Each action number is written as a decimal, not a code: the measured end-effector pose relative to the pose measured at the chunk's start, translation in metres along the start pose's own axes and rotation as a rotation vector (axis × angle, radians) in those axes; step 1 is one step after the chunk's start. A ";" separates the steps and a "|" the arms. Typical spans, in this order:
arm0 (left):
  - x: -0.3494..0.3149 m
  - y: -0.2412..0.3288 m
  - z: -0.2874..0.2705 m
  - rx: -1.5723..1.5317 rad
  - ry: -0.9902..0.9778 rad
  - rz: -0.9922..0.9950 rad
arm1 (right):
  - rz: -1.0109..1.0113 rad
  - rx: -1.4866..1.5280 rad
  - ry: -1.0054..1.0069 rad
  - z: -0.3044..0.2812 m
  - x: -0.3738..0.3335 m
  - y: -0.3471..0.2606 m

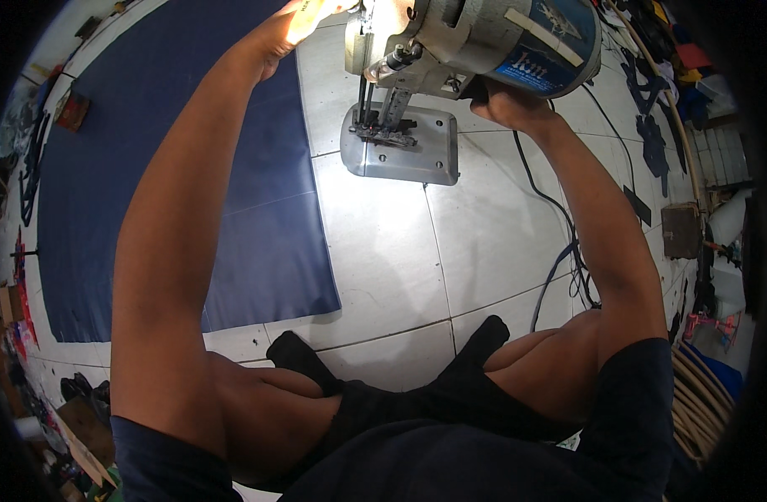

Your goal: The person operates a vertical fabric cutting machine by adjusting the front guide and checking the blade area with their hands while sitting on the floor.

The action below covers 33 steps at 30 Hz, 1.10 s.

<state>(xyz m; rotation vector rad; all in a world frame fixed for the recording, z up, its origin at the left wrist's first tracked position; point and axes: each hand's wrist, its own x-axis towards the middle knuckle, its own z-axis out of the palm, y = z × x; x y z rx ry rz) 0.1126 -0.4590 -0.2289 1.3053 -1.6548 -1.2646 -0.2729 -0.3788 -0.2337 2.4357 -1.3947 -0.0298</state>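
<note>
A straight-knife fabric cutting machine (425, 50) stands before me, its blue-labelled motor housing (546, 46) at the upper right. Its flat metal base plate (429, 155) is over the white tiles; whether it touches them I cannot tell. My right hand (513, 107) is closed at the machine, under the motor, with its fingers partly hidden behind it. At the top edge, beside the machine's bright lamp, my left hand (287, 35) is closed around a small pale-yellow thing (308, 15). Glare and the picture's edge hide most of that thing.
A dark blue sheet (266, 243) covers the floor on the left, with a small reddish box (71, 110) on it. Dark cables (555, 201) trail along the right. Beyond them stand a brown box (681, 231) and a coil of tan tubing (697, 406). My black-socked feet (304, 360) rest in front.
</note>
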 end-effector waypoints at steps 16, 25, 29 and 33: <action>-0.026 0.067 0.029 -0.158 -0.122 -0.008 | 0.002 0.026 0.012 0.001 -0.002 0.005; -0.013 0.048 0.014 -0.215 -0.116 0.030 | 0.034 -0.001 0.124 0.000 0.004 -0.005; -0.027 0.058 0.026 -0.172 -0.059 0.063 | 0.016 0.028 0.031 -0.003 0.002 -0.002; -0.004 0.038 0.014 -0.230 -0.219 0.069 | -0.055 -0.006 0.142 -0.003 0.003 -0.002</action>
